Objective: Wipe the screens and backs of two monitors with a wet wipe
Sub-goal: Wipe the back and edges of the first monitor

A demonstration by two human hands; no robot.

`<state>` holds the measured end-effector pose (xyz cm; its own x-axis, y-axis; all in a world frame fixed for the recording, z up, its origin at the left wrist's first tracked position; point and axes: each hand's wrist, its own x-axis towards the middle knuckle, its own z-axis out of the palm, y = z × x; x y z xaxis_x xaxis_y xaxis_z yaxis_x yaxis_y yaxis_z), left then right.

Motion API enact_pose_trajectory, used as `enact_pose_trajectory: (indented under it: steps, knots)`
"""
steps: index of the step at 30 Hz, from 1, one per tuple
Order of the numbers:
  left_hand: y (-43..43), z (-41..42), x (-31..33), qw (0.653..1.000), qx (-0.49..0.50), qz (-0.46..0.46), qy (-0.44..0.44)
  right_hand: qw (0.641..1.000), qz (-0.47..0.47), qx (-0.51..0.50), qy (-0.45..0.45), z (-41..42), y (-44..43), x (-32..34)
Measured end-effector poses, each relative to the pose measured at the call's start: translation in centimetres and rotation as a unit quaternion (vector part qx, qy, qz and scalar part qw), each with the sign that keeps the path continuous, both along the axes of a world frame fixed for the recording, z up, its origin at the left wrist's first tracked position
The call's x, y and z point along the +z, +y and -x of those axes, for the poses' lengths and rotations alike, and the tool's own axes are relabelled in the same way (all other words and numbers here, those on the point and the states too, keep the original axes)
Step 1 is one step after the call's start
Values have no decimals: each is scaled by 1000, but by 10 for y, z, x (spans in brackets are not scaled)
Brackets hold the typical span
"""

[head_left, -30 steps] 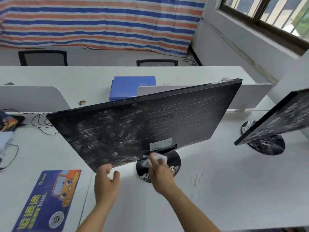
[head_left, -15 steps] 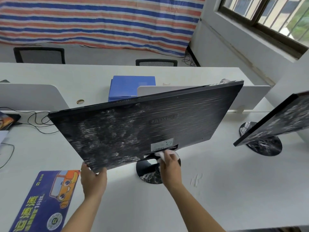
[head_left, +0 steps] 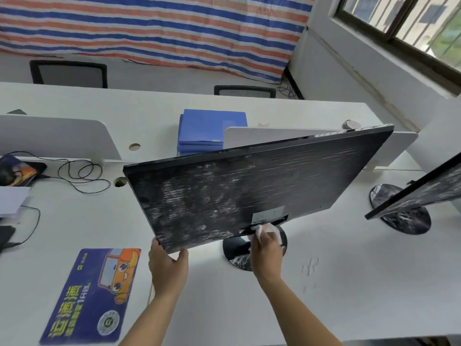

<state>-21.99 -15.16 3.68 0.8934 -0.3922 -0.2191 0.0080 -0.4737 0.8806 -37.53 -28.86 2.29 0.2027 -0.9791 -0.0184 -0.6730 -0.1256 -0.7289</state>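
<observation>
The black flat monitor with a smeared, streaky back (head_left: 249,193) tilts at mid-frame on the white desk (head_left: 349,283). At its 6 o'clock edge, the right hand (head_left: 265,248) pinches a crumpled white wet wipe (head_left: 262,229) against the neck above the round black stand base (head_left: 237,253). The left hand (head_left: 167,267) clasps the 7 o'clock corner, fingers wrapped round it. At 3 o'clock, a second black monitor (head_left: 424,193) tilts

Left hand (head_left: 167,264) grips the bottom corner of the tilted black flat monitor (head_left: 249,193), its smeary back facing us. Right hand (head_left: 265,248) presses a crumpled white wet wipe (head_left: 265,228) near its round black stand (head_left: 237,250) on the white desk (head_left: 349,283).
</observation>
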Motion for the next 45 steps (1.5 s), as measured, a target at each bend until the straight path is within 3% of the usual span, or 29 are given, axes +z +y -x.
enact_pose_trajectory:
  steps: [3, 6, 11, 14, 16, 19, 22, 24, 26, 29, 32, 34, 36, 38, 41, 43, 45]
  knots:
    - [5, -4, 3, 999, -31, -28, 21, 995, -42, 88, -35, -7, 24, 9]
    - [9, -12, 0, 997, -63, -41, 26, 991, -101, 79, -43, -2, 18, 21]
    - [12, -13, 5, 995, -79, -52, 38, 984, -73, -141, -85, 4, 4, 21]
    - [8, -11, 7, 996, -58, -38, 57, 981, -153, -76, -90, -22, 16, 11]
    - [5, -7, 10, 996, -41, -28, 75, 984, -146, 10, -98, -24, 26, 5]
    - [3, -5, 17, 995, -27, -20, 92, 970, -192, 35, -148, 2, 22, 10]
    - [-2, 1, 28, 995, -23, -12, 93, 955, -204, -70, -206, 32, 4, 19]
    - [-5, 4, 32, 995, -22, -8, 94, 962, -131, -131, -202, 31, -9, 22]
    - [-5, 6, 32, 995, -21, -12, 97, 971, -122, -107, -174, 18, -11, 20]
    - [-3, 6, 32, 995, -23, -26, 95, 950, -227, -23, -212, -4, 7, 8]
    - [-2, 0, 32, 995, -22, -40, 88, 948, -259, 67, -172, 6, 18, 7]
    - [-2, -3, 31, 995, -23, -51, 81, 936, -273, 10, -222, 17, 16, 9]
    - [-1, -5, 29, 995, -20, -62, 75, 912, -270, -111, -290, 16, 10, 8]
    - [0, -9, 27, 995, -19, -70, 69, 925, -236, -138, -264, 5, 8, 12]
    - [2, -15, 26, 994, -34, -81, 72, 964, -206, -33, -163, -15, 18, 11]
    - [5, -19, 26, 993, -42, -81, 81, 970, -203, 3, -135, -18, 25, 10]
    - [9, -25, 26, 992, -50, -80, 87, 964, -216, -24, -154, -16, 27, 12]
